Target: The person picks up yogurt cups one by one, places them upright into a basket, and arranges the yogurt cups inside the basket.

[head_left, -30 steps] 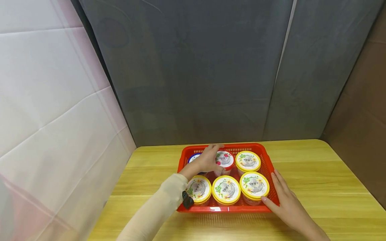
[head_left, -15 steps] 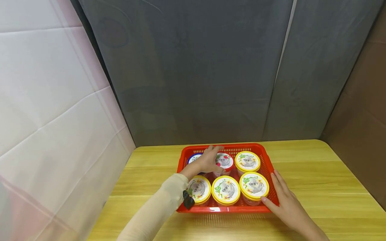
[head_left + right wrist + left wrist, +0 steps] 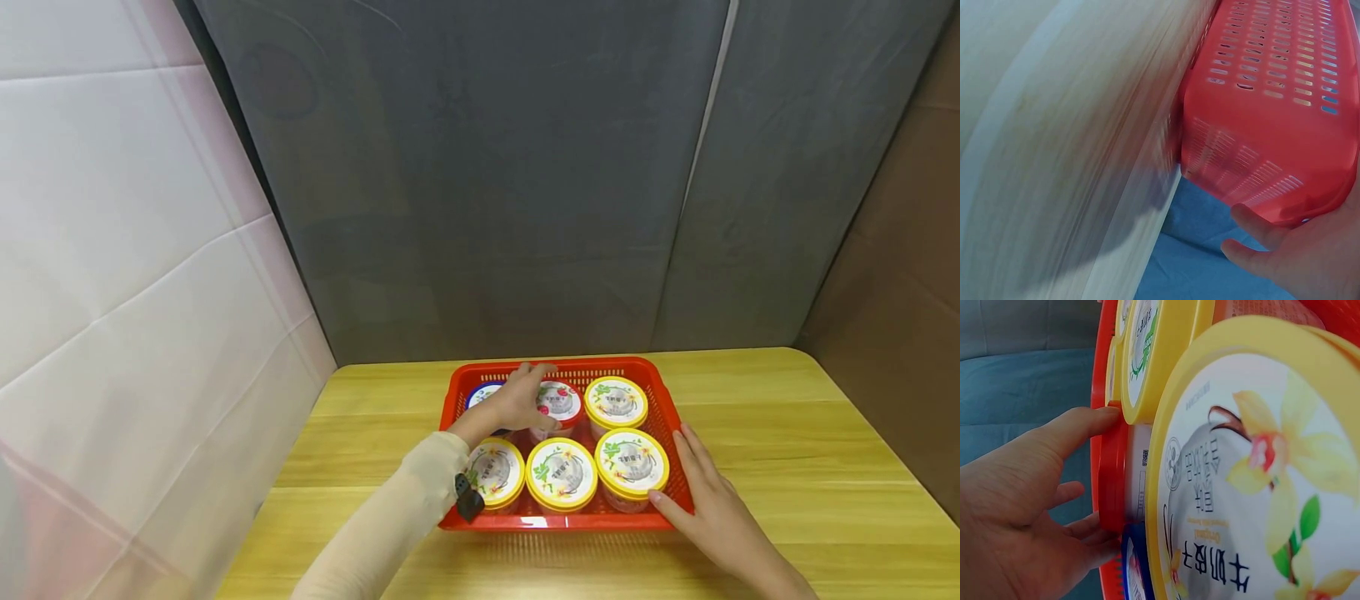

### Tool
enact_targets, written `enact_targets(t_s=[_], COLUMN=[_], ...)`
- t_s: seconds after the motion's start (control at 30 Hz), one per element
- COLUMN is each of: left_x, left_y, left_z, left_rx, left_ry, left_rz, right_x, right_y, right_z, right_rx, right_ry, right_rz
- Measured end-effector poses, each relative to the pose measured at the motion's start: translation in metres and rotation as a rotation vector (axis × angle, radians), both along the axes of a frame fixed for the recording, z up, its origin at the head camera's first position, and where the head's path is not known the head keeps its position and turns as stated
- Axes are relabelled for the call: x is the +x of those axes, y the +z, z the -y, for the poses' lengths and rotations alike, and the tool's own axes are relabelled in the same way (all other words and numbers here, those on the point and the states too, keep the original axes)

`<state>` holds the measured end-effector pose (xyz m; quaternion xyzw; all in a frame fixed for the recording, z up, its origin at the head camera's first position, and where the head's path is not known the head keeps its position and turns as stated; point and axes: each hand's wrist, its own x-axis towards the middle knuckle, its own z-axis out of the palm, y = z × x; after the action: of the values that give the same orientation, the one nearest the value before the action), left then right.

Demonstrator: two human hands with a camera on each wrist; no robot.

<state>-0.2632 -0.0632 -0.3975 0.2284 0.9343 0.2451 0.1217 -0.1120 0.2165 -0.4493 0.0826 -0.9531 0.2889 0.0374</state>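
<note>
A red plastic basket (image 3: pixel 557 522) sits on the wooden table and holds six lidded cups. My left hand (image 3: pixel 517 398) reaches in and grips the red-lidded cup (image 3: pixel 561 402) in the middle of the back row. In the left wrist view the thumb and fingers of that left hand (image 3: pixel 1029 512) curl round the red lid (image 3: pixel 1112 481). My right hand (image 3: pixel 712 500) lies with straight fingers against the basket's right front corner. In the right wrist view this right hand (image 3: pixel 1310 256) touches the basket wall (image 3: pixel 1272 106).
A blue-lidded cup (image 3: pixel 482 392) stands at the back left, half hidden by my left hand. Yellow-lidded cups (image 3: pixel 617 401) (image 3: pixel 632 462) (image 3: pixel 562 473) (image 3: pixel 495 472) fill the other places. Bare table (image 3: pixel 787 433) extends to the right. Grey and white screens close the back and left.
Almost nothing: the red-lidded cup has shifted very slightly in my left hand. My right hand and the basket have stayed in place.
</note>
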Motion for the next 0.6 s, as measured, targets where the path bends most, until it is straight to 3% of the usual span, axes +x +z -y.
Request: enact_targets(t_s=[0.6], left_x=[-0.0006], left_y=[-0.0017], left_z=[-0.0010], left_rx=[0.010], left_ry=[-0.001], left_rz=[0.032], right_x=[0.0005], right_y=[-0.0015], right_z=[-0.0006], right_rx=[-0.005], right_ry=[-0.001], right_rz=[0.011])
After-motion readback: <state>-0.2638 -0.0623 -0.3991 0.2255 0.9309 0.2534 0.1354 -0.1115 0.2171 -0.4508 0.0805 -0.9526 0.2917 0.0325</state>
